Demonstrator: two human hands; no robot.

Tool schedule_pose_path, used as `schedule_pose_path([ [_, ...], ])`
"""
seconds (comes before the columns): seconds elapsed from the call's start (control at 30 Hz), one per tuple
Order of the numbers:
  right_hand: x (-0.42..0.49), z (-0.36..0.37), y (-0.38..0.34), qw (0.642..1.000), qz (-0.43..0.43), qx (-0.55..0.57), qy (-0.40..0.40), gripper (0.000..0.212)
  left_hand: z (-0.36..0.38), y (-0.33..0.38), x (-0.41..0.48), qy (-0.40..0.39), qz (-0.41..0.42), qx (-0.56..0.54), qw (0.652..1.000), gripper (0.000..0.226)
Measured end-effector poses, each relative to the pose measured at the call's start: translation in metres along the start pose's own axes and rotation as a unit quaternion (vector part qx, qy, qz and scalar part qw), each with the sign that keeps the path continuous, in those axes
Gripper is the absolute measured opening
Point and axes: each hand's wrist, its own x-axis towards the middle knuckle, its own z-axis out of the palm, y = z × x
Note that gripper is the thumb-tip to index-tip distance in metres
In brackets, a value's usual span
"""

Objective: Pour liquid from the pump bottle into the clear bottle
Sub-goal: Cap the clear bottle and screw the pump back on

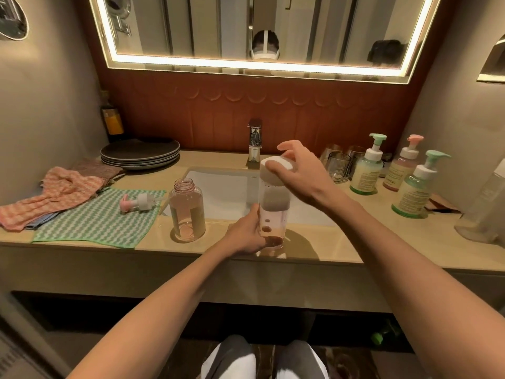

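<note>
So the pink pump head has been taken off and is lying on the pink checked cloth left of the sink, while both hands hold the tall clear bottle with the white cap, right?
Not quite. The head view shows the pink pump head lying on the green checked cloth, not the pink checked cloth behind it. The rest holds: left hand grips the tall clear bottle, right hand its white cap.

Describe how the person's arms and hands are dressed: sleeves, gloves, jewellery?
Both forearms are bare up to the frame edge, with no sleeves in view. The left hand and right hand wear no gloves, and no rings, watch or bracelets are visible on either hand or wrist.
</note>
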Motion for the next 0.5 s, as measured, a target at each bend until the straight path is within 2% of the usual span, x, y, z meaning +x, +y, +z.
schedule_pose_path([
  [0.07, 0.001, -0.011, 0.004, 0.985, 0.034, 0.135, -0.101, 0.056, -0.004, 0.001, 0.000, -0.019, 0.013, -0.003, 1.000, 0.085],
  [0.17, 0.001, -0.021, 0.012, 0.964, 0.045, 0.207, -0.160, 0.060, -0.007, 0.003, -0.001, -0.028, 0.017, 0.004, 0.999, 0.082],
  [0.27, -0.002, -0.020, 0.014, 0.967, 0.042, 0.212, -0.138, 0.064, -0.006, 0.002, -0.002, -0.014, 0.019, 0.009, 1.000, 0.082],
  [0.5, -0.005, -0.010, 0.013, 0.996, -0.029, 0.074, -0.034, 0.073, 0.011, 0.007, -0.009, 0.081, 0.002, 0.056, 0.995, 0.067],
])
